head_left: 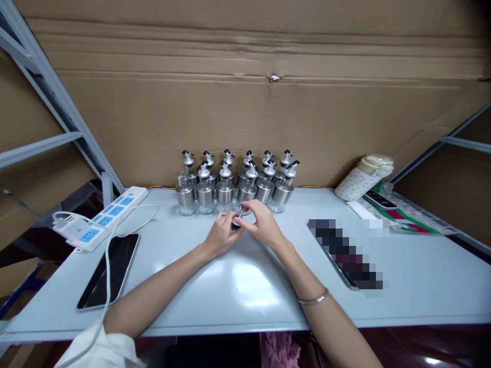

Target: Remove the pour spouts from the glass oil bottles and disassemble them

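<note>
Spout (240,210) is pinched narrowly between the fingertips of left hand (220,233) and right hand (264,223), just this side of the bottles (225,194), long axis roughly away from the body. The spoutless bottle (185,196) stands beyond and leftward, left hand nearer; the spout's silvery and black, partly hidden

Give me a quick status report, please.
Left hand and right hand on small silver-and-black piece; front-left bottle spoutless; other bottles close beyond.
</note>
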A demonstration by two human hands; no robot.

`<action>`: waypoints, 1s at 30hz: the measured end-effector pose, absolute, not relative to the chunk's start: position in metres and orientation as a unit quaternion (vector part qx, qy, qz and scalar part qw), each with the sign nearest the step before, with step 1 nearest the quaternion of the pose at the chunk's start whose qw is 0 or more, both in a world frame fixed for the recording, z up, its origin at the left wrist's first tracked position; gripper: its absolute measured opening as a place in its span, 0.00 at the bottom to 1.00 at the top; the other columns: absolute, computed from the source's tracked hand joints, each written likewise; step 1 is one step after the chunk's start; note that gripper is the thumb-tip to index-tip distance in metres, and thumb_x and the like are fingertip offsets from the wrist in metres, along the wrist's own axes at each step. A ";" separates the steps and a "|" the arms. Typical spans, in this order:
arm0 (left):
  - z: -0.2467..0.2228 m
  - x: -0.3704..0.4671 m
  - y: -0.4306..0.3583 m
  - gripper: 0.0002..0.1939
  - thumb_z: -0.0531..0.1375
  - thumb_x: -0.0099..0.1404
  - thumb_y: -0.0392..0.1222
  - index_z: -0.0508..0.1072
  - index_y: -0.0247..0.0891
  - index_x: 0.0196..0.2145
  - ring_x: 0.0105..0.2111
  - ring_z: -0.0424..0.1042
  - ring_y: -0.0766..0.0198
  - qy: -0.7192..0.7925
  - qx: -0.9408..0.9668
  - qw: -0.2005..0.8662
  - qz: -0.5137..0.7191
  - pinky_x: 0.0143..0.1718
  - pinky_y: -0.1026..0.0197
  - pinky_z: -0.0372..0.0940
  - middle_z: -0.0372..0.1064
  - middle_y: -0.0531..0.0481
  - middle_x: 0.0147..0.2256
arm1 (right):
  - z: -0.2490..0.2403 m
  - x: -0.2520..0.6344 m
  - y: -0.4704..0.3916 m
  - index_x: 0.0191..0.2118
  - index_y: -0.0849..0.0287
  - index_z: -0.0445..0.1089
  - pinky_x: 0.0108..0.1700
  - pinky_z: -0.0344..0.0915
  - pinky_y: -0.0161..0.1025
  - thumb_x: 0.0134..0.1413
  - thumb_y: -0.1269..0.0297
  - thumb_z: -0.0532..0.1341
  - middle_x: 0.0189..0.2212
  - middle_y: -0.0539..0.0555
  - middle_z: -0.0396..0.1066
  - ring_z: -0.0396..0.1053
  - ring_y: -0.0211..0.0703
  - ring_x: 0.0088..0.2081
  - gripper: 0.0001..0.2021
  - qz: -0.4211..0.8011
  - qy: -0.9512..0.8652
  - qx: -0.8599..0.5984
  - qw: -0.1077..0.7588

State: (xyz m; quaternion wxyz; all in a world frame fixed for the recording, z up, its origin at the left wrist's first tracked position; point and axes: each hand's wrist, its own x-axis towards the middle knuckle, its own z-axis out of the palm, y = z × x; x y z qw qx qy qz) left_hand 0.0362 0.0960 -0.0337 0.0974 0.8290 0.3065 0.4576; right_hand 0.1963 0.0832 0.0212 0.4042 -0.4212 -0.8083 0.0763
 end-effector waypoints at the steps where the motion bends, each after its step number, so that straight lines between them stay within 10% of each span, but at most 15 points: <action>1: -0.034 0.037 0.096 0.12 0.51 0.68 0.50 0.62 0.39 0.43 0.29 0.67 0.58 0.306 0.831 0.097 0.455 0.38 0.53 0.63 0.69 0.47 0.33 | 0.021 0.197 0.084 0.41 0.58 0.67 0.39 0.60 0.43 0.58 0.51 0.56 0.32 0.57 0.70 0.65 0.47 0.35 0.15 0.064 -0.813 -0.423 0.395; 10: -0.040 0.036 0.093 0.17 0.48 0.69 0.54 0.61 0.38 0.45 0.37 0.66 0.56 0.320 0.844 0.118 0.414 0.42 0.51 0.64 0.67 0.42 0.40 | 0.012 0.201 0.089 0.26 0.58 0.65 0.35 0.50 0.40 0.66 0.55 0.44 0.23 0.55 0.68 0.61 0.44 0.29 0.22 -0.069 -0.844 -0.449 0.286; 22: -0.041 0.035 0.090 0.16 0.54 0.65 0.53 0.61 0.38 0.41 0.37 0.64 0.57 0.303 0.858 0.160 0.383 0.44 0.51 0.62 0.65 0.42 0.41 | 0.009 0.194 0.090 0.20 0.56 0.53 0.28 0.51 0.36 0.64 0.53 0.34 0.18 0.51 0.60 0.59 0.39 0.22 0.25 0.121 -0.754 -0.535 0.360; 30: -0.034 0.034 0.092 0.10 0.48 0.67 0.47 0.57 0.39 0.41 0.39 0.61 0.57 0.390 0.774 0.174 0.467 0.45 0.53 0.59 0.61 0.45 0.39 | 0.017 0.223 0.099 0.19 0.58 0.59 0.27 0.53 0.33 0.57 0.56 0.51 0.16 0.48 0.60 0.58 0.36 0.22 0.18 0.194 -0.750 -0.571 0.271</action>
